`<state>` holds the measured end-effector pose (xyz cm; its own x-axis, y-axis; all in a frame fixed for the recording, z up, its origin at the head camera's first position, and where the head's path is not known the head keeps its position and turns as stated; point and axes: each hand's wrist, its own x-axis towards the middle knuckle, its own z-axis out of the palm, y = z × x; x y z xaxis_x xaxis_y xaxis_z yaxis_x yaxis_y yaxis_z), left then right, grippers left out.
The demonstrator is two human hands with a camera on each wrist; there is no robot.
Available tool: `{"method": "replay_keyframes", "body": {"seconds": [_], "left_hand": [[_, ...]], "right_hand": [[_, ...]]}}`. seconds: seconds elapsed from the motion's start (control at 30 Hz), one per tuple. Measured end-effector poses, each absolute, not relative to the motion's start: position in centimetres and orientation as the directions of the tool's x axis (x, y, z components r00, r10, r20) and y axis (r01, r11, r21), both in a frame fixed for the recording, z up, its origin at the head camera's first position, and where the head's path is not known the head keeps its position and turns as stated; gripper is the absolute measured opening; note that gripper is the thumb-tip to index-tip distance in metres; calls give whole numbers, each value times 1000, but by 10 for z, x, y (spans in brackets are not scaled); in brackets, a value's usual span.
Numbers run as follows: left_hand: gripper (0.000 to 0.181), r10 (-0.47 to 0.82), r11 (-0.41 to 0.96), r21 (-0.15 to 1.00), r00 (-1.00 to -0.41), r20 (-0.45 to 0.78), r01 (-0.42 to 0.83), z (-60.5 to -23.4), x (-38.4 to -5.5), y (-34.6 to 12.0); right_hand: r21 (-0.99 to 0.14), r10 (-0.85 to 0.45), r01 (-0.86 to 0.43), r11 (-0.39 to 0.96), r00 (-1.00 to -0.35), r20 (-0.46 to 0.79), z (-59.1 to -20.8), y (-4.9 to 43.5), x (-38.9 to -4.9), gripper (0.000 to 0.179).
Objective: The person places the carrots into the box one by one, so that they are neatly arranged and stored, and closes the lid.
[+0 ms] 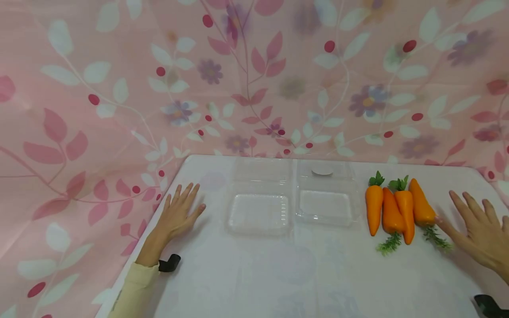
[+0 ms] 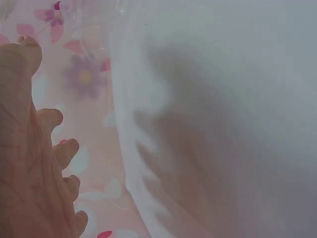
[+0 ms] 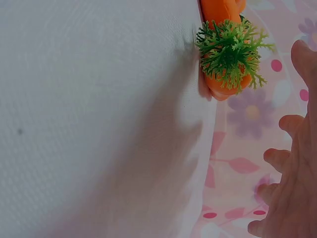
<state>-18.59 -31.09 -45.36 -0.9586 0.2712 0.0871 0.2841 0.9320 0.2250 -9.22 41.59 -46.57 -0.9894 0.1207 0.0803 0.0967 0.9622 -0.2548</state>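
My left hand (image 1: 176, 216) is held over the left side of the white table, fingers straight and spread, holding nothing. My right hand (image 1: 481, 236) hovers at the far right, also spread and holding nothing. Just left of its thumb lie several orange carrots (image 1: 374, 207) with green tops, side by side, some tops pointing away and some towards me. Two clear plastic clamshell boxes (image 1: 258, 214) stand mid-table, lids folded back, with nothing inside. In the right wrist view, a carrot's feathery green top (image 3: 230, 54) shows beyond the hand's shadow.
A white cloth (image 1: 286, 269) covers the table. Behind it and down the left side hangs a pink curtain (image 1: 246, 88) with leaves and flowers. A black wrist mount (image 1: 170, 263) sits at the left wrist, and another (image 1: 490, 305) shows at the lower right.
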Motion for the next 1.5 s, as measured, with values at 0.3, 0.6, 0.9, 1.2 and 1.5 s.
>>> {"method": "replay_keyframes", "body": {"seconds": [0.3, 0.6, 0.9, 1.2, 1.5], "left_hand": [[77, 297, 906, 279, -948, 114, 318, -438, -187, -294], [76, 339, 877, 316, -932, 130, 363, -422, -188, -273], [77, 356, 851, 359, -924, 142, 383, -416, -189, -258], [78, 375, 828, 380, -911, 171, 412, -407, -194, -246], [84, 374, 824, 402, -916, 144, 400, -405, -195, -228]], "right_hand": [[-275, 105, 71, 959, -989, 109, -465, 416, -87, 92], [-273, 105, 72, 959, -988, 109, -464, 415, -87, 93], [-270, 93, 62, 961, -990, 105, -468, 417, -87, 94], [-271, 99, 63, 961, -987, 123, -467, 413, -87, 95], [-262, 102, 70, 963, -989, 110, -466, 408, -87, 96]]}}
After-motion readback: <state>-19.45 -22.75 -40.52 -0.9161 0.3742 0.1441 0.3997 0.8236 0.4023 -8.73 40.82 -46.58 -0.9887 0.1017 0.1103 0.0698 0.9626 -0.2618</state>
